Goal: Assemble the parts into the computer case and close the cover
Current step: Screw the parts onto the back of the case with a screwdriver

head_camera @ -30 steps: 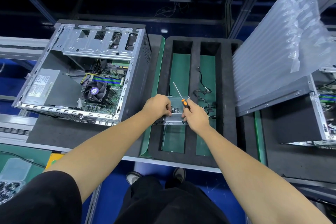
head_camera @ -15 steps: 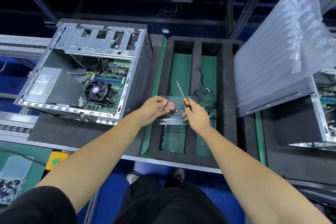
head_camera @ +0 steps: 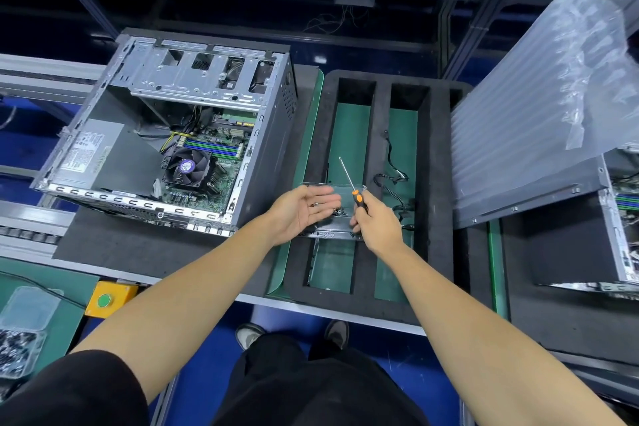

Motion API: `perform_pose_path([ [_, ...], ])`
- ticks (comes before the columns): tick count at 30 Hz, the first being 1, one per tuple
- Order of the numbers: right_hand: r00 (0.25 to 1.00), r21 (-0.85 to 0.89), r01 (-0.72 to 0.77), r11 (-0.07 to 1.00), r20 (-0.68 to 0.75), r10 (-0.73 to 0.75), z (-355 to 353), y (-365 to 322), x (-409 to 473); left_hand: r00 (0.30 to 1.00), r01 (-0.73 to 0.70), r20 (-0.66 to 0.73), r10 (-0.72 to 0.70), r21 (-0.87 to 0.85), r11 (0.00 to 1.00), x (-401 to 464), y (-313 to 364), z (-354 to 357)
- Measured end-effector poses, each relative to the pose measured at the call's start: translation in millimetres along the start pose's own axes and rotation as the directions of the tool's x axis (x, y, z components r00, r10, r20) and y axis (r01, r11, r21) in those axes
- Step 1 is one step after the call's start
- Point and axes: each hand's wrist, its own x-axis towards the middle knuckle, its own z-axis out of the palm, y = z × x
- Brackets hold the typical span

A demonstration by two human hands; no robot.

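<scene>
While case sits open far left with board and fan in, cover not on, left hand lies open, palm up with screws; right hand grips screwdriver over clear tray. Fastening and closing remain.

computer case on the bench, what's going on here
A person is partway through assembling the open computer case, which lies cover-off at the left. The left hand is open, palm up, with a small screw on it, above a clear parts box on the black foam tray. The right hand grips an orange-and-black screwdriver, tip pointing away. Nothing is being fastened yet.
</scene>
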Motion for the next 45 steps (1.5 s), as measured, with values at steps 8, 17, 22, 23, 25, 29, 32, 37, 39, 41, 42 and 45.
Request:
perform_pose_path([
  [8, 1.0, 0.015, -0.017, 1.0, 0.014, 0.017, 0.2, 1.3, 1.6, 0.936, -0.202, -0.15, 0.318, 0.51, 0.836, 7.8, -3.1, 1.4],
  [17, 1.0, 0.005, -0.024, 1.0, 0.004, 0.024, 2.2, 1.7, 2.8, 0.92, -0.259, -0.064, 0.387, 0.643, 0.721, 11.9, 3.0, 1.1],
  [22, 1.0, 0.019, -0.026, 0.999, 0.013, 0.026, 2.4, 2.2, 3.6, 0.898, -0.105, -0.082, 0.433, 0.915, 0.39, 11.7, 5.5, -9.1],
  [23, 1.0, 0.019, -0.026, 0.999, 0.013, 0.026, 2.6, 2.1, 3.4, 0.903, -0.049, -0.076, 0.422, 0.959, 0.279, 11.1, 4.9, -11.6],
  [25, 1.0, 0.013, -0.027, 1.0, 0.011, 0.027, 3.2, 1.9, 3.0, 0.906, 0.066, -0.106, 0.41, 0.992, 0.111, 9.9, 4.8, -13.1],
  [29, 1.0, 0.002, -0.025, 1.0, 0.008, 0.025, 3.3, 1.2, 2.2, 0.914, 0.09, -0.027, 0.405, 0.986, -0.137, 11.0, 8.4, -6.3],
  [32, 1.0, -0.003, -0.026, 1.0, 0.003, 0.026, 2.4, 0.3, 2.3, 0.943, 0.048, 0.077, 0.323, 0.931, -0.362, 12.9, 15.0, 2.3],
  [37, 0.999, 0.0, -0.039, 0.999, 0.004, 0.039, 1.9, -0.5, 1.3, 0.97, 0.035, 0.122, 0.212, 0.788, -0.614, 12.6, 19.4, 16.7],
  [39, 0.999, 0.002, -0.044, 0.999, 0.003, 0.044, 2.1, -1.1, 1.0, 0.969, 0.008, 0.16, 0.186, 0.737, -0.676, 12.5, 18.1, 20.8],
  [41, 0.999, -0.012, -0.038, 0.999, -0.003, 0.038, 2.5, -1.6, 0.8, 0.966, -0.03, 0.206, 0.157, 0.69, -0.723, 12.8, 17.0, 24.0],
  [42, 0.999, -0.017, -0.034, 0.999, -0.004, 0.034, 2.6, -1.7, 0.7, 0.964, -0.05, 0.224, 0.143, 0.68, -0.731, 13.1, 16.6, 24.7],
  [45, 0.999, -0.018, -0.037, 0.999, -0.006, 0.037, 2.4, -1.2, 0.8, 0.962, -0.074, 0.236, 0.137, 0.707, -0.703, 13.7, 16.4, 25.0],
])
